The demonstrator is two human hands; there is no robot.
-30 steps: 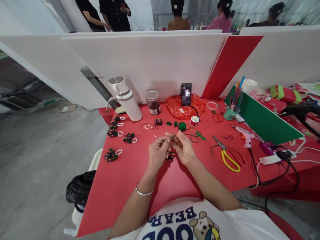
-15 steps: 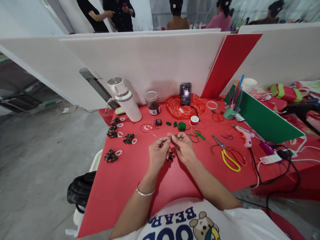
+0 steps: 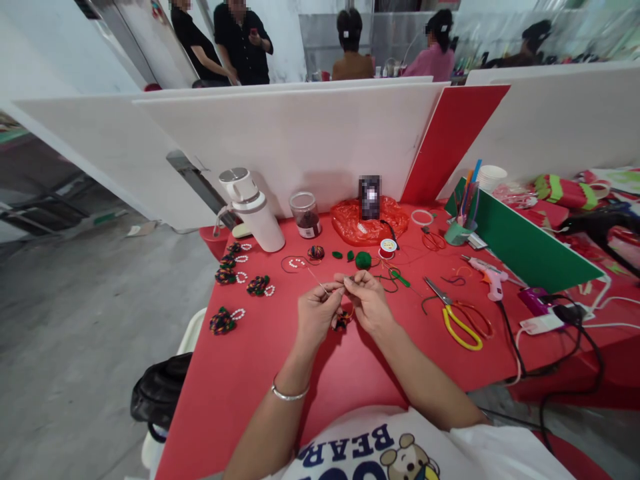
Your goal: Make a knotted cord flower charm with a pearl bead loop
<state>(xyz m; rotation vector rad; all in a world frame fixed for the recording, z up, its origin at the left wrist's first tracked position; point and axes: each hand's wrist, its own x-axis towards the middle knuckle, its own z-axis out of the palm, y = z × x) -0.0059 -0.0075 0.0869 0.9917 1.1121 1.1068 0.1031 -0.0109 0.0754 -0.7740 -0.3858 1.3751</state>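
Observation:
My left hand is closed, fingers pinched on a thin needle-like rod that points up and to the left. Close against it, my right hand pinches something small and dark, mostly hidden by the fingertips. Beneath both hands hangs or lies a dark multicoloured yarn piece, partly covered; I cannot tell whether it is attached to what I hold. Beyond my fingers are a green yarn ball, a multicoloured yarn ball and a thread spool.
Several yarn pieces with white bead loops lie at the left. Scissors, a pink glue gun with its cable, and a pen cup are at the right. A white flask, a jar and a red bag stand behind.
The view has tilted slightly upward. The rod's visible part now reaches closer to where my fingertips meet. Both hands stay together in nearly the same place.

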